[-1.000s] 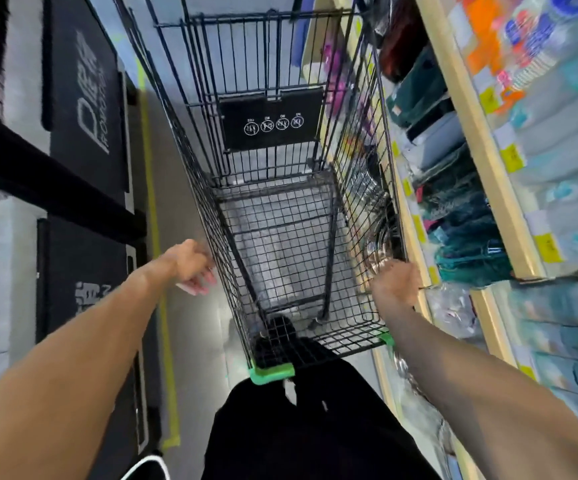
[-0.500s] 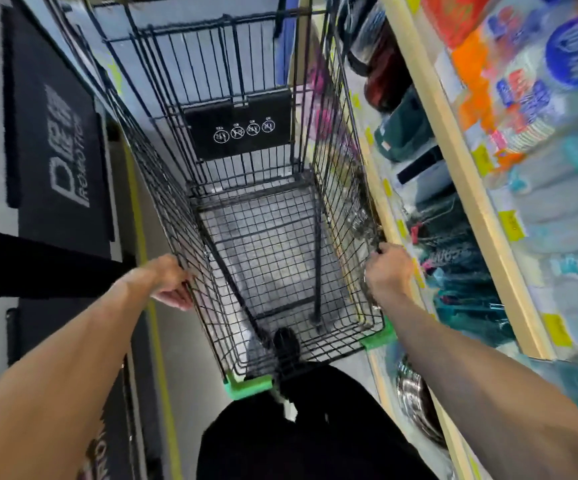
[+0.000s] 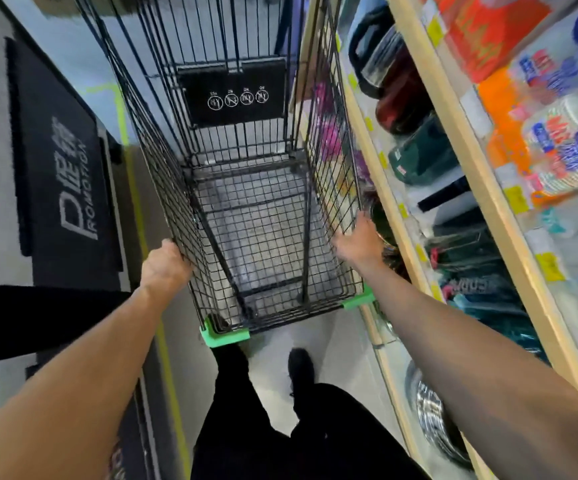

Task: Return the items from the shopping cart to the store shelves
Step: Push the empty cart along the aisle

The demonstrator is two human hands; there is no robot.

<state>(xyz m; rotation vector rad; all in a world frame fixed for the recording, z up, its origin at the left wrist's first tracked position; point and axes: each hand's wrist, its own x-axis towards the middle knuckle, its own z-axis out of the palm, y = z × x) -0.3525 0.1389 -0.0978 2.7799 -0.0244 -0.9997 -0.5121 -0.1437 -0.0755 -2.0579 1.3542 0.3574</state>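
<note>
The black wire shopping cart [image 3: 163, 150] with green corner bumpers stands in the aisle in front of me, and its basket holds no items. My left hand [image 3: 164, 268] grips the top wire of the cart's left side, fingers curled over it. My right hand [image 3: 360, 240] lies against the cart's right rim with its fingers spread. The wooden store shelves [image 3: 453, 133] run along the right, close beside the cart.
The shelves carry dark red and green containers [image 3: 419, 157], packs of paper plates [image 3: 557, 150] and steel bowls [image 3: 432, 420] low down. A black promotion mat [image 3: 62, 174] and yellow floor tape lie on the left. My legs and a black shoe [image 3: 299, 367] are behind the cart.
The cart has rolled forward, away from my body. My left hand closed onto the left rim. My right hand went from gripping the right rim to spread fingers against it.
</note>
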